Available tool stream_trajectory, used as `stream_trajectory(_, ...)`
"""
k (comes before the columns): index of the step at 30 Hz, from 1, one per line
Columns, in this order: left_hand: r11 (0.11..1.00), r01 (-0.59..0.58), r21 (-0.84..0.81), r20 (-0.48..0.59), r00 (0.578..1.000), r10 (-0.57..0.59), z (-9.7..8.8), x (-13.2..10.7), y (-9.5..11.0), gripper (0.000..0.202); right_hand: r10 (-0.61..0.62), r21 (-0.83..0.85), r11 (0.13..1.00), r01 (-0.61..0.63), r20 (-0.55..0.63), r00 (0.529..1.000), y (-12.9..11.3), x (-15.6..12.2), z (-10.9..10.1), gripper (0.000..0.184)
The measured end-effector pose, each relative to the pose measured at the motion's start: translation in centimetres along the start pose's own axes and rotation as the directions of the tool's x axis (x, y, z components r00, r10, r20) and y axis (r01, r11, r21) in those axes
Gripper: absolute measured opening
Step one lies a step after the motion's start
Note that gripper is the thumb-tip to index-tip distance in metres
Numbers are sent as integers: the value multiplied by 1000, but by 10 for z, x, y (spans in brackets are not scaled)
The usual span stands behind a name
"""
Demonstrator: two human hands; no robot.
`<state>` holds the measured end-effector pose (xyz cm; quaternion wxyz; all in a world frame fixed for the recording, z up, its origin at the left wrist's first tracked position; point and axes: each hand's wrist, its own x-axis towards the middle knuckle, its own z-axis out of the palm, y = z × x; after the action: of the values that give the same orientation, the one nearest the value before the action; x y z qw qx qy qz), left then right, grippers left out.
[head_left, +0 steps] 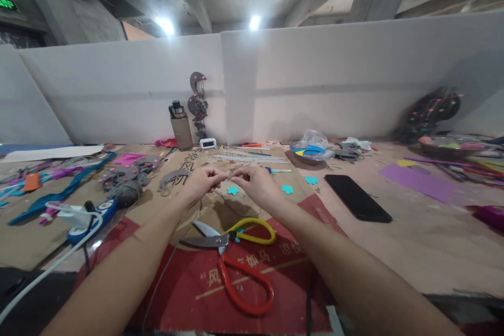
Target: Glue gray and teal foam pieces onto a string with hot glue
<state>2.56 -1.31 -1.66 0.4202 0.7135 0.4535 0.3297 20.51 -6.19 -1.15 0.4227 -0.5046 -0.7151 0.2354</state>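
My left hand (201,182) and my right hand (255,182) are held together above the cardboard sheet (205,210), fingers pinched. Between the fingertips stretches a thin dark wire or thread (232,170), too fine to name for sure. A small teal foam flower (233,190) lies just under the hands. Nearer to me lie yellow-handled scissors (236,233) and large red-handled scissors (244,286) on a red printed sheet (189,283).
A black phone (357,198) lies right of the hands. More teal flowers (287,189) sit nearby. A glue gun (84,215) with white cord is at left, among grey and coloured foam pieces (126,173). A bottle (180,126) and metal bowl (311,153) stand by the white partition.
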Motion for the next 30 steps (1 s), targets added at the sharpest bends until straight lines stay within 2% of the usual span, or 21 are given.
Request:
stream_trajectory(4,999,-46,6,110,993,45,3,-2,3,37,-5,26,1000,6,-17,1000,7,1,5,19)
stream_trajectory(8,999,-43,7,132,990,41,6,-3,3,40,-3,269,963,-28,114,993,12,2,14,30)
stream_trajectory(10,1000,-30,-6,142,989,30,8,-4,2,41,7,332,941,-62,163,987,12,2,17,36)
stream_trajectory(13,999,4,-42,153,988,2,9,-3,0,42,42,288,954,-80,137,990,12,1,20,34)
stream_trajectory(17,997,23,-73,115,993,-15,9,-3,-1,42,93,274,955,-113,87,992,13,1,19,12)
stream_trajectory(23,987,58,-150,102,994,-43,9,-4,2,43,24,140,990,-28,31,999,12,5,10,17)
stream_trajectory(30,969,56,-239,76,996,-39,12,3,-7,43,93,155,984,-90,-11,996,9,10,3,15)
